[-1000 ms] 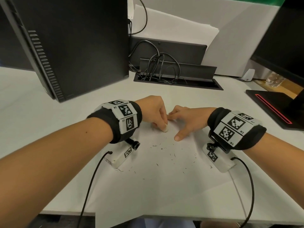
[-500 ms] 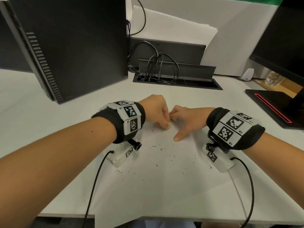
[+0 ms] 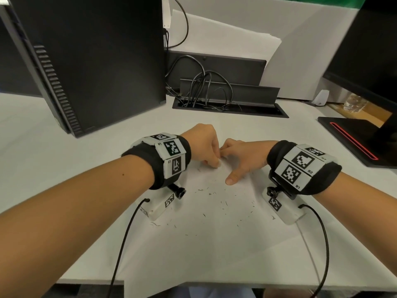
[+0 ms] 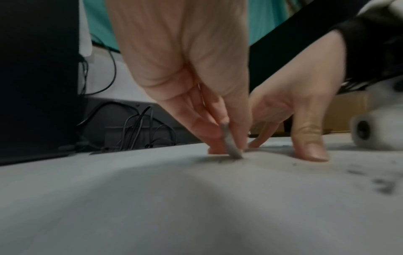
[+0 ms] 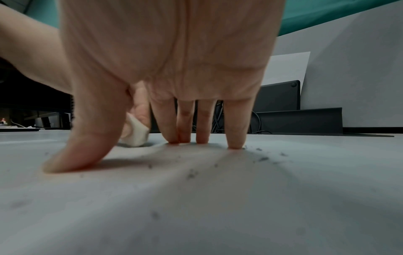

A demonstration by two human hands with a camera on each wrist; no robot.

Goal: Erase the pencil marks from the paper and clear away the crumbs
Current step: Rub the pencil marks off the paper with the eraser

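Note:
A white sheet of paper [image 3: 214,250] lies on the desk in front of me, strewn with dark eraser crumbs [image 3: 223,205]. My left hand [image 3: 204,147] pinches a small white eraser [image 4: 231,145] between thumb and fingers, its lower end pressed on the paper near the sheet's far edge. The eraser [image 5: 135,132] also shows in the right wrist view, behind my thumb. My right hand [image 3: 242,160] lies beside it, straight fingers [image 5: 185,120] and thumb pressing the sheet flat. Pencil marks under the eraser are too faint to make out.
A black computer tower [image 3: 90,61] stands at the back left. A cable tray [image 3: 229,104] with black cords sits behind the hands. A monitor base with a red stripe [image 3: 354,143] is on the right. Wrist camera cables [image 3: 120,250] trail over the desk's front edge.
The left hand with the eraser has shifted slightly back and to the right, closer to the right fingertips. The right hand stays pressed on the paper.

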